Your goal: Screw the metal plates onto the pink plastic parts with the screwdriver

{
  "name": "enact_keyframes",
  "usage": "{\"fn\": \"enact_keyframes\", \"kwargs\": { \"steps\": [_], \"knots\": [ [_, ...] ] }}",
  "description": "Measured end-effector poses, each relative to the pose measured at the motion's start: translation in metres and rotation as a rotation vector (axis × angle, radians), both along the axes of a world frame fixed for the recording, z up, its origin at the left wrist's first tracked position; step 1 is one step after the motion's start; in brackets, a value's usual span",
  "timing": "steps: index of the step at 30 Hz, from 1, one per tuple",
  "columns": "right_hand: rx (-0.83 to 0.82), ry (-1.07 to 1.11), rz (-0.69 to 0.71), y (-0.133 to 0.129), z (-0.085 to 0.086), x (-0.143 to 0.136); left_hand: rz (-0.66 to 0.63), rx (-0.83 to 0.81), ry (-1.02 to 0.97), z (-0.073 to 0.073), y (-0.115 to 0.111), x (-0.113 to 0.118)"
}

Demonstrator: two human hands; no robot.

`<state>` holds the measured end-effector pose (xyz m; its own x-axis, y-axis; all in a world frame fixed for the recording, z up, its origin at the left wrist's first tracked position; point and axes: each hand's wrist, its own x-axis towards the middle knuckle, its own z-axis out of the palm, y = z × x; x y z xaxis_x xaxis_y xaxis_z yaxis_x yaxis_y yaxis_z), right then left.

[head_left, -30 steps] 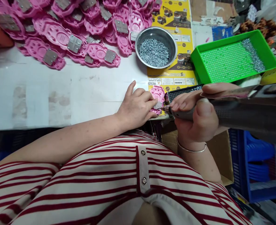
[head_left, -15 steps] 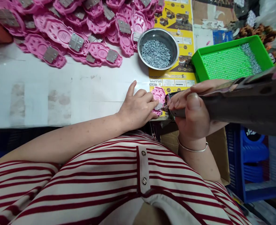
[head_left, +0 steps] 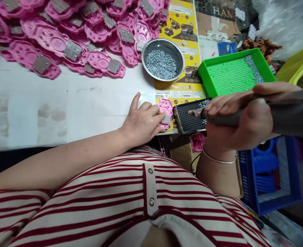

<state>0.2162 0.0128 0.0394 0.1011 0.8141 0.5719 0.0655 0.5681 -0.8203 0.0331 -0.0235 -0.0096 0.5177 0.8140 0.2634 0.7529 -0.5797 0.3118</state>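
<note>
One pink oblong plastic shell (head_left: 166, 109) lies at three o'clock from the left hand (head_left: 141, 123) (the nearer one), whose thumb and fingers steady it, long axis twelve-to-six. The right hand (head_left: 228, 137) wraps a dark cylindrical power driver (head_left: 293, 113); a black perforated rectangular tray (head_left: 187, 123) lies between shell and that hand. A round steel bowl (head_left: 176, 54) sits at the shell's twelve.

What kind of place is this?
Probably an assembly workshop: there's a pile of pink plastic shells, a metal bowl of screws, and a power screwdriver in the right hand.
</note>
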Motion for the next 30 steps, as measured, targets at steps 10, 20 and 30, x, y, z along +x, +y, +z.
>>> {"fn": "enact_keyframes", "kwargs": {
  "steps": [10, 20, 30],
  "knots": [
    [0.295, 0.029, -0.252, 0.023, -0.005, 0.03, -0.012, 0.007, 0.006, -0.001, -0.004, -0.001],
    [0.276, -0.022, -0.298, 0.036, -0.019, 0.045, -0.018, 0.006, -0.004, -0.003, -0.005, -0.001],
    [0.315, 0.183, -0.275, 0.014, 0.01, 0.018, 0.03, -0.015, -0.028, -0.005, -0.005, -0.001]
  ]
}}
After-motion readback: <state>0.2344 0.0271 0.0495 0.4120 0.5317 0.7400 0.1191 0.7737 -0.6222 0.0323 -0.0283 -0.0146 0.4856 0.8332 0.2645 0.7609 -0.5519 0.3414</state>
